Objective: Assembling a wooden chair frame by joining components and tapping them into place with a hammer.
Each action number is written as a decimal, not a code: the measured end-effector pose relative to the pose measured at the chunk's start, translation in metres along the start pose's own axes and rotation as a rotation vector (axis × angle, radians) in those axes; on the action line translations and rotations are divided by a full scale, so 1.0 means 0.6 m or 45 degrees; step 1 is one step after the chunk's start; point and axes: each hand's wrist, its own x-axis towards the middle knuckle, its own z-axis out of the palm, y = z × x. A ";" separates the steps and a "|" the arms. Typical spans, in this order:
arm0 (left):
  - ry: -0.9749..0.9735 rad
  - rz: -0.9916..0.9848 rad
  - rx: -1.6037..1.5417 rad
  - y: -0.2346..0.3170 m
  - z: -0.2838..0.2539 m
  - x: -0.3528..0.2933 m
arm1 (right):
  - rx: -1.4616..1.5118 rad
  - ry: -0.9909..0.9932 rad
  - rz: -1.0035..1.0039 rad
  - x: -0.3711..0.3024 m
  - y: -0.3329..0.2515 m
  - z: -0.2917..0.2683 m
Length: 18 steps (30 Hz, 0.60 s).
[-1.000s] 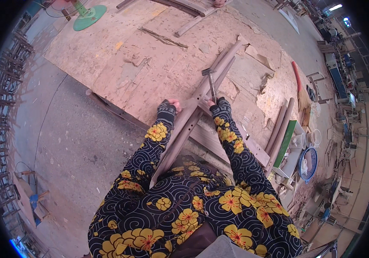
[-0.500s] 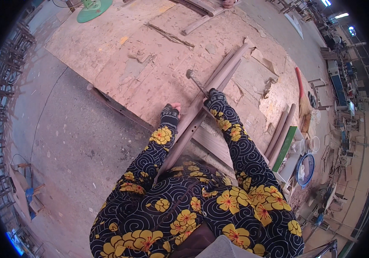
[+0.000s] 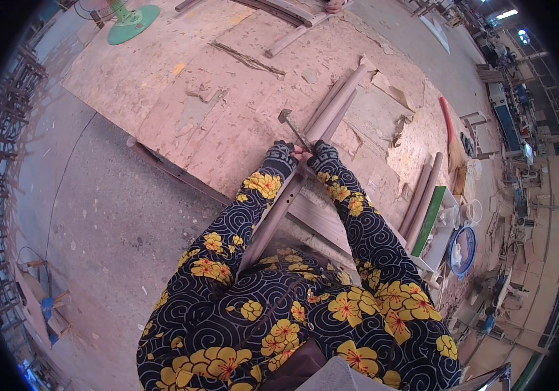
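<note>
My right hand [image 3: 322, 156], in a dark fingerless glove, is wrapped round the handle of a hammer [image 3: 301, 135] whose head points up and to the left. Close against it is my left hand [image 3: 283, 158], similarly gloved, its fingers drawn together at the wooden pieces. Whatever those fingertips pinch, if anything, is too small to make out. Under both hands a long wooden rail [image 3: 270, 225] with small drilled holes runs from my lap toward the far side. Beyond the hands, more rounded wooden bars [image 3: 340, 104] lie alongside each other on the worn worktable [image 3: 227, 117].
At the far left a green fan base [image 3: 133, 26] stands on the table. A co-worker's hand [image 3: 335, 6] touches wooden parts at the far edge. To my right are two wooden poles [image 3: 425, 195], a green-edged box [image 3: 430, 221], a blue-rimmed basin [image 3: 462, 251] and a red-handled broom [image 3: 447, 120].
My left hand has moved right and slightly away from me, meeting my right hand beside the hammer. The right hand keeps its hold on the handle. The view has shifted slightly.
</note>
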 end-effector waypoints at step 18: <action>-0.226 -0.173 -0.404 -0.034 -0.001 0.020 | 0.597 0.468 -0.268 -0.183 -0.002 0.006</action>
